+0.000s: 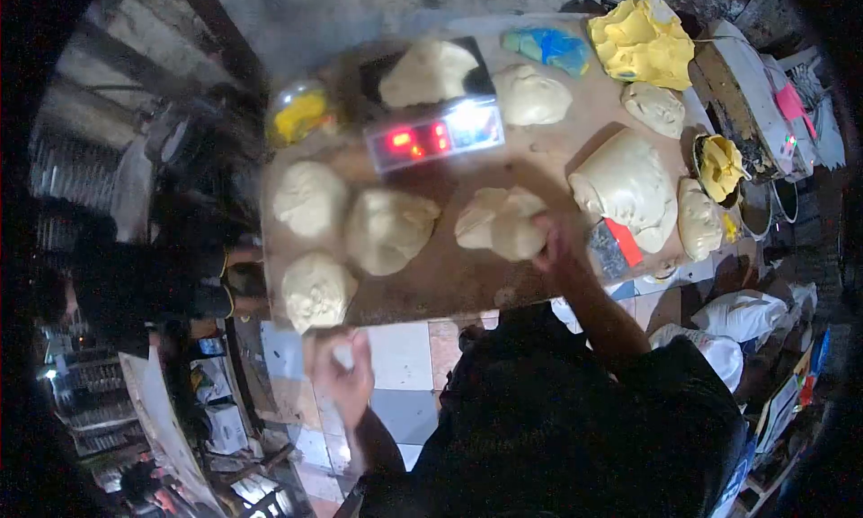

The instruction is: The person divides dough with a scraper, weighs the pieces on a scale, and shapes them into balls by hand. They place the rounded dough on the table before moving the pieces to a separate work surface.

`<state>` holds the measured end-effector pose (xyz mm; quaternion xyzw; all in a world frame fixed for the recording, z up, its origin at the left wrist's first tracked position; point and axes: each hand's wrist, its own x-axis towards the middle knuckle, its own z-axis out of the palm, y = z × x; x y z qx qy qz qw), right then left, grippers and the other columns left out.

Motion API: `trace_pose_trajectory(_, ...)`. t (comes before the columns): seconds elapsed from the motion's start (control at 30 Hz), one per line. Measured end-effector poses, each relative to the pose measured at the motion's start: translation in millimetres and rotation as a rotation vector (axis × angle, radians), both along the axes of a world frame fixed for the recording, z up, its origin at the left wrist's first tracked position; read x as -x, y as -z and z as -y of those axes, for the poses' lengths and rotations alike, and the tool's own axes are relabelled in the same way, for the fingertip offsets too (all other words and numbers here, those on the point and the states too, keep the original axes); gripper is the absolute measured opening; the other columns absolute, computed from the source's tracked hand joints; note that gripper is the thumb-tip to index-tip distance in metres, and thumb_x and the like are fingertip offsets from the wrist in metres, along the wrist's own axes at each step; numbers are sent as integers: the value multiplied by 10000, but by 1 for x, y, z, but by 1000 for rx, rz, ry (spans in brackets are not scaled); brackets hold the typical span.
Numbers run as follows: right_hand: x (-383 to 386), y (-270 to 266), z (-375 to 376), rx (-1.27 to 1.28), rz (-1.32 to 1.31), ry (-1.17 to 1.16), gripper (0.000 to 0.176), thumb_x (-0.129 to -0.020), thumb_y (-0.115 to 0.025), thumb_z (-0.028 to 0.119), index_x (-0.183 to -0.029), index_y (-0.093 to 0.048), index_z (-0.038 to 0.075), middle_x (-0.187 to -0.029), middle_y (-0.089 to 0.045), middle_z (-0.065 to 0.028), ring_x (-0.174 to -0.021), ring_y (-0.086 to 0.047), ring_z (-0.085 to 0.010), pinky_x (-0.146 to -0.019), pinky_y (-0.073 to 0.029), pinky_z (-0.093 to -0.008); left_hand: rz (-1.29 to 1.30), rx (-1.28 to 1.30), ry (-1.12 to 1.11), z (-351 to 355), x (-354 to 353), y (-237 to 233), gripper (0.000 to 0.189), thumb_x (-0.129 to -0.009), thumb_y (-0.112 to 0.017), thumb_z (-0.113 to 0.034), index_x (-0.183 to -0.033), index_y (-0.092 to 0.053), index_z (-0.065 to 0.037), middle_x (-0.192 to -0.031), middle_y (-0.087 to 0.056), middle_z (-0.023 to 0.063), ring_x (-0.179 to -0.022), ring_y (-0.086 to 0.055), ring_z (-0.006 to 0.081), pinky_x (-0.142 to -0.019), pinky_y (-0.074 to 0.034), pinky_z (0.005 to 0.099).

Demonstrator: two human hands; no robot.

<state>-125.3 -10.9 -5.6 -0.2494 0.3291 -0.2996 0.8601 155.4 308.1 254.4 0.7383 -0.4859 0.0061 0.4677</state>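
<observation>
Pale dough lies in lumps on a brown tabletop [431,293]. My right hand [556,241] is at the right edge of one dough lump [499,223], its blurred fingers closed on that edge. Off the table's front left edge, my left hand [342,365] is smeared by motion, fingers curved and apart, holding nothing I can see. Closest to it is a dough lump [317,292] at the corner. Two more, a left lump [308,197] and a middle lump [391,230], lie behind. A scale [436,139] with lit red digits carries dough [430,73] on its dark pan.
A big dough mass [629,185] lies right, by a red and dark object [620,248]. Behind are a crumpled yellow sheet [640,40], a blue-yellow bag [547,49] and a container with yellow contents [301,114]. Another person's arm [241,284] is at the left edge.
</observation>
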Motion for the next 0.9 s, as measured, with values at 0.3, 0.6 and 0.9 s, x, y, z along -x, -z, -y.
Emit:
trace_pose_trajectory(0.3,-55,-220,-78,1180,-779,-253,400,-650,-711,154,-1012,-611,15,-918,-634,-140,-856,-616,-228,-738,-490,-344,-202,-172,-30,-92,-31,118,252,-701,-682,44,-896,-536,-19,-973,-494,99,-866,-552,197,-642,-536,282)
trace_pose_trajectory(0.6,-36,-102,-118,1386,-578,-1044,405,-777,-616,318,-1074,-575,46,-909,-614,-199,-945,-577,-342,-907,-394,-440,-261,-187,234,11,17,134,159,-716,-591,74,-852,-570,-7,-888,-563,137,-836,-590,273,-663,-525,327)
trace_pose_trajectory(0.9,45,22,-26,673,-802,441,403,-901,-518,303,-1190,-515,23,-1107,-579,-148,-1017,-556,-285,-882,-421,-382,490,-395,963,250,124,145,673,-716,-686,-352,-1275,-445,-67,-1291,-406,201,-1172,-429,373,-983,-360,478)
